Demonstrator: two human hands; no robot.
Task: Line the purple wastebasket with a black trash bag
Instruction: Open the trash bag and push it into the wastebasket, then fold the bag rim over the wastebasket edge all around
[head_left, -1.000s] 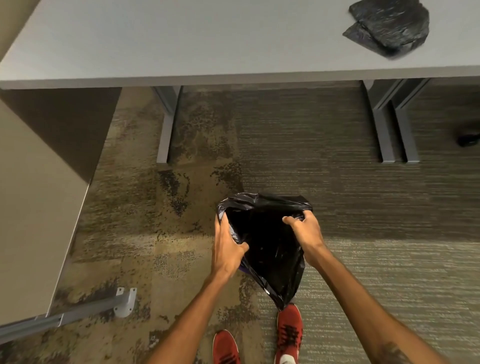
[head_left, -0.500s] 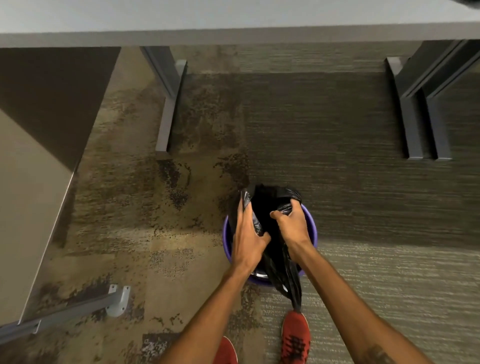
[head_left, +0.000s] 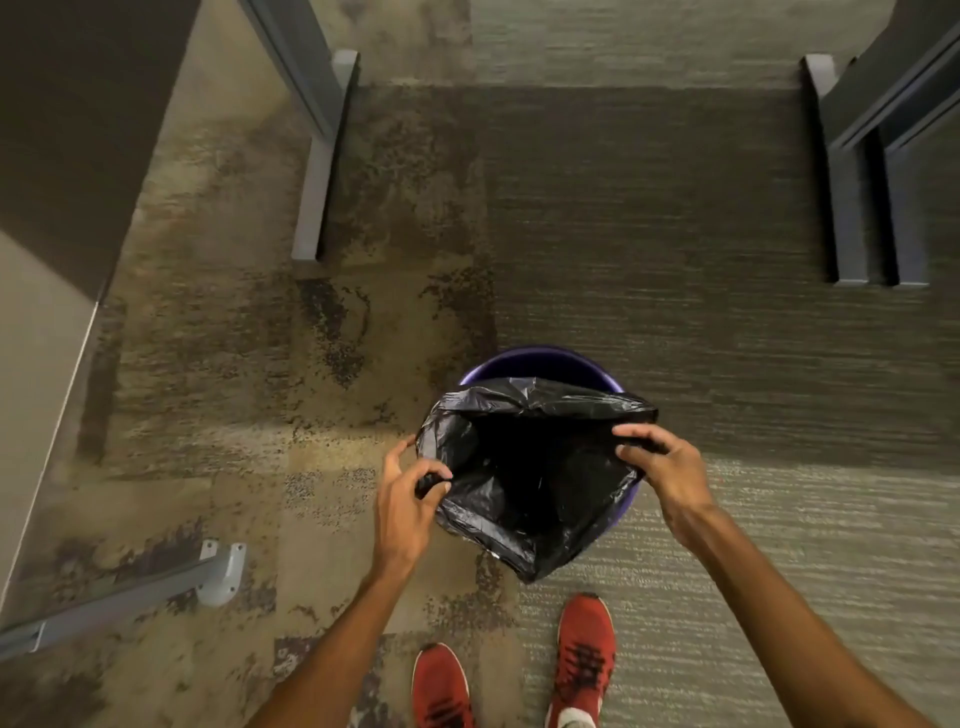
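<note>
The purple wastebasket (head_left: 540, 364) stands on the carpet just ahead of my feet; only its far rim and a sliver at the right show. A black trash bag (head_left: 519, 514) is spread wide open over it, its mouth facing up and its near side drooping over the front of the basket. My left hand (head_left: 408, 499) pinches the bag's left edge. My right hand (head_left: 662, 467) grips the bag's right edge. The basket's inside is hidden by the bag.
Grey desk legs stand at the upper left (head_left: 317, 156) and upper right (head_left: 862, 208). A metal foot with a bracket (head_left: 221, 571) lies at the lower left beside a partition panel (head_left: 36, 364). My red shoes (head_left: 582, 660) are just behind the basket.
My hands have moved apart and pulled the bag's mouth wide open over the basket. The view has tilted further down, so the desk top is out of sight.
</note>
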